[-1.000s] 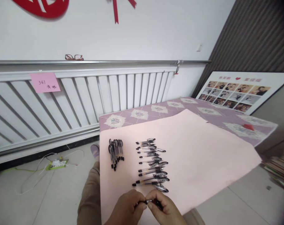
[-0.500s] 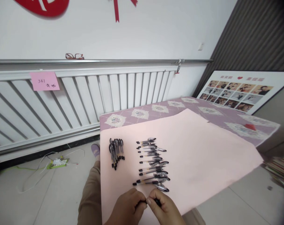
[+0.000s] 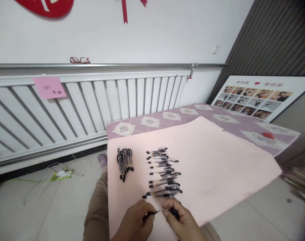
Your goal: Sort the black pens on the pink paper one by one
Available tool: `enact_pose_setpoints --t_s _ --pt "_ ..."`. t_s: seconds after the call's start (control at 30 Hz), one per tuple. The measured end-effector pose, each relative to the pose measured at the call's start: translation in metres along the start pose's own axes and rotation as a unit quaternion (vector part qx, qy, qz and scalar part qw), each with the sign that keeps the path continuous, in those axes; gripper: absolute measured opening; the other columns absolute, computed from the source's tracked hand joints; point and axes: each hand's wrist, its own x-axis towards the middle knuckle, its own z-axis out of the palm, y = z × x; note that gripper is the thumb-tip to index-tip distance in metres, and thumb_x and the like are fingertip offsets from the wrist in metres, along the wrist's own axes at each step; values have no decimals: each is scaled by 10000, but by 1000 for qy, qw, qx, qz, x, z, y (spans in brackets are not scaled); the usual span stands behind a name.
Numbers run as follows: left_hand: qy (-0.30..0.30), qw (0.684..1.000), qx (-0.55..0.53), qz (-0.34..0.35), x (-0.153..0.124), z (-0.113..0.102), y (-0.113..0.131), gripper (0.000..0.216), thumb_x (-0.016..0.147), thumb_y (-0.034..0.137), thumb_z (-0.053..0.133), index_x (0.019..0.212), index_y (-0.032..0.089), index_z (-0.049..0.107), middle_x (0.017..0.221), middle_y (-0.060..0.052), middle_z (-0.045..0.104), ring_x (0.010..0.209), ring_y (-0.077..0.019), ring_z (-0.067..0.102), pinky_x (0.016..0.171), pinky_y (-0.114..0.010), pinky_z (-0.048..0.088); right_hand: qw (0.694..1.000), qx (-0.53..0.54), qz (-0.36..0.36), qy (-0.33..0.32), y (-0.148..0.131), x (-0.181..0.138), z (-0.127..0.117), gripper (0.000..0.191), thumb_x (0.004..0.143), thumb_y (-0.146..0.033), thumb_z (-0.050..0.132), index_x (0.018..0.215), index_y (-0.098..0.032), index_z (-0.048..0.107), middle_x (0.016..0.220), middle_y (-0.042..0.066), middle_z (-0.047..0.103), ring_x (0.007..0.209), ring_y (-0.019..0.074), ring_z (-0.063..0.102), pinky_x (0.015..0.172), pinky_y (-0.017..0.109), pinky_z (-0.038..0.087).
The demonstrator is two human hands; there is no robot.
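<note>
Near the front edge of the pink sheet, my left hand (image 3: 139,217) is closed on a pen (image 3: 150,214), whose bare tip points right. Opposite it, my right hand (image 3: 179,216) is closed around a black pen cap (image 3: 175,213), a small gap from the tip. Most of both items is hidden by my fingers. Just beyond my hands lies a column of uncapped pens (image 3: 157,181) with loose caps (image 3: 176,185) at their right ends. Farther left is a bunch of capped pens (image 3: 125,160), lying close together.
The pink sheet (image 3: 212,160) covers much of a purple patterned tablecloth (image 3: 152,122). Behind stands a white radiator (image 3: 134,97) with glasses (image 3: 79,60) on its pipe. A framed photo board (image 3: 258,97) leans at the right. A power strip (image 3: 63,175) lies on the floor.
My hands have drawn apart slightly, with the right hand moving right. The pen tip now shows between them, separate from the cap.
</note>
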Motion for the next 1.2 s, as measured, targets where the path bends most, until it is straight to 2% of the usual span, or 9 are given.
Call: enact_pose_setpoints --t_s 0.2,0.33,0.57,0.7,0.83,1.0,1.2 --pt "-6 1000 -10 28 1 4 -2 330 696 33 461 913 222 624 804 -10 625 752 -133 588 681 -209 433 1000 -3 6 1 0 1 -2 123 712 -323 568 740 -208 603 687 -11 596 705 175 552 678 255 442" --pt "-1 1000 -3 12 2 3 -6 310 718 45 458 922 215 618 831 -18 627 773 -137 590 696 -215 437 1000 -13 4 21 6 3 -10 137 726 -339 554 737 -211 602 688 -11 605 687 172 560 650 244 448" --pt "-24 998 50 -32 5 8 -15 296 741 63 447 916 228 619 895 -22 603 814 -146 578 728 -231 436 985 -150 -45 77 51 -2 -17 69 702 -264 538 652 -236 578 628 -18 618 608 161 575 599 227 454" --pt "-50 988 136 -45 9 19 -14 272 781 115 439 932 256 615 925 -19 596 868 -170 554 764 -268 431 969 -232 -74 37 69 0 -3 95 722 -220 483 662 -228 556 618 -15 612 593 149 582 591 216 458" --pt "-76 970 220 -68 21 28 -9 278 817 145 412 971 265 609 970 -24 595 900 -182 544 778 -283 433 950 -300 -82 3 66 8 7 164 765 -175 421 692 -207 563 726 39 644 688 167 603 652 246 461" --pt "-105 950 287 -60 32 42 -9 284 832 147 386 995 245 597 1006 -35 590 893 -199 546 750 -296 449 928 -369 -55 -18 61 12 4 233 818 -145 373 778 -193 598 862 88 650 813 196 608 731 289 452" --pt "-105 941 317 -50 35 59 -17 268 850 159 368 964 228 601 994 -37 592 851 -203 547 716 -307 449 920 -389 -37 -26 64 13 -1 238 837 -153 384 887 -183 614 948 98 639 895 212 601 784 302 446"
